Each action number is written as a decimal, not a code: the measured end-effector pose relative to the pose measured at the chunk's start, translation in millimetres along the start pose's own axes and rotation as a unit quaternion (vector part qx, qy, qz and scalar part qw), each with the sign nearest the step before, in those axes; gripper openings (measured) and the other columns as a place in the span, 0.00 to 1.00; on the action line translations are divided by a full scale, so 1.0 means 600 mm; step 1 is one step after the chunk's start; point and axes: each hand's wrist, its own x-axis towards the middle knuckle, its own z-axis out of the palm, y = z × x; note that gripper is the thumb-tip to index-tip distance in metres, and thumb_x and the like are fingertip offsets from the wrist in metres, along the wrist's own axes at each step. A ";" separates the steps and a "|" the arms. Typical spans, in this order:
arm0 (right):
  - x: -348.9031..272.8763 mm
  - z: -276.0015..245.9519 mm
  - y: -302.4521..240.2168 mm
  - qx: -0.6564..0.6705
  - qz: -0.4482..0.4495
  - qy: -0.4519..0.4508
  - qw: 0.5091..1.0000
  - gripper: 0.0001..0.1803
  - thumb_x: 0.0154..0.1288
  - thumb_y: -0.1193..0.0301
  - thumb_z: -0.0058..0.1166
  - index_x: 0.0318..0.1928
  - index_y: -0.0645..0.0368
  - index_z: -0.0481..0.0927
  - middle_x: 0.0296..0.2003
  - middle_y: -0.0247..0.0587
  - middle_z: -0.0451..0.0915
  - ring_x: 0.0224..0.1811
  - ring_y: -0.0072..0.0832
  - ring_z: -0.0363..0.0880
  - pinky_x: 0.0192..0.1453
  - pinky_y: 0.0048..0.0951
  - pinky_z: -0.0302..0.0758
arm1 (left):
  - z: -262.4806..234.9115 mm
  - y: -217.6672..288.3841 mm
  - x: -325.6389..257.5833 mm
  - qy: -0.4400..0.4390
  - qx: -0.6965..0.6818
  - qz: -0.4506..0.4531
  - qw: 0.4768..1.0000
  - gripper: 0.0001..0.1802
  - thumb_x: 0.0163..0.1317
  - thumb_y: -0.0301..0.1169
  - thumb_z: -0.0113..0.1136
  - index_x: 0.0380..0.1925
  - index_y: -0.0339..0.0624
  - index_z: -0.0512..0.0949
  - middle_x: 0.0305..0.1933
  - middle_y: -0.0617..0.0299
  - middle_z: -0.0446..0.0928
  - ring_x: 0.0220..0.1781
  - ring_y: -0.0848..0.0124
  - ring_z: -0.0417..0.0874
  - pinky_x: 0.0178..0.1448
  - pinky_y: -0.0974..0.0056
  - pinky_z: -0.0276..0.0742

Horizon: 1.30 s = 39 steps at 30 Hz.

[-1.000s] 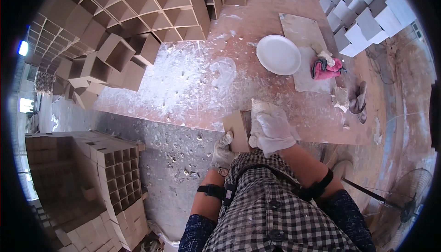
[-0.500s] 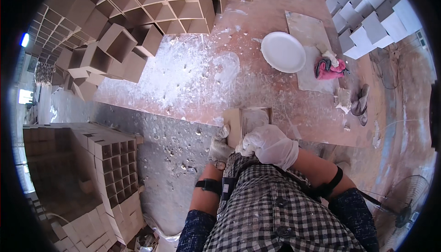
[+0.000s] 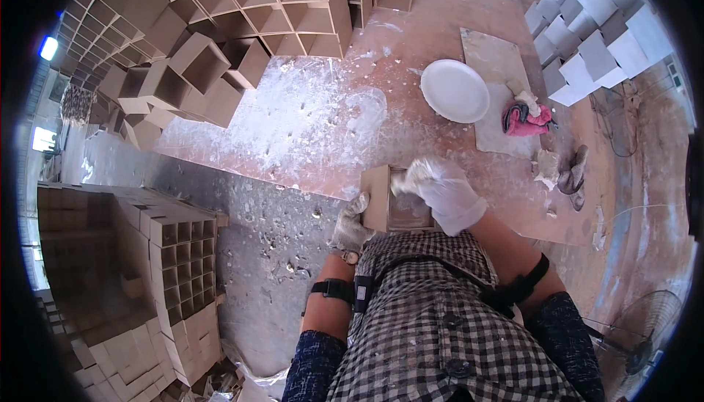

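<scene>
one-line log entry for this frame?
left hand: steadies open wooden box | right hand: gloved, at box top edge | white plate: beyond

– What is it you have there?
– A small open brown box (image 3: 389, 200), a square frame of thin boards, plain on its outer faces and dusted pale with white inside.

– How does it sit?
– It rests just above your lap at the edge of the reddish, powder-streaked floor, its open side turned up toward you, its left wall standing upright.

– Is it held?
– Yes, gripped on its left wall, and touched on its top right rim.
</scene>
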 end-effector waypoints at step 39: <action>-0.011 0.036 -0.013 -0.607 -0.044 -0.009 0.793 0.06 0.50 0.69 0.53 0.26 0.57 0.80 0.29 0.47 0.81 0.25 0.40 0.79 0.32 0.37 0.75 | -0.007 0.024 0.034 0.048 0.006 -0.049 0.998 0.20 0.58 0.36 0.63 0.48 0.37 0.75 0.45 0.59 0.80 0.44 0.65 0.82 0.46 0.62 0.82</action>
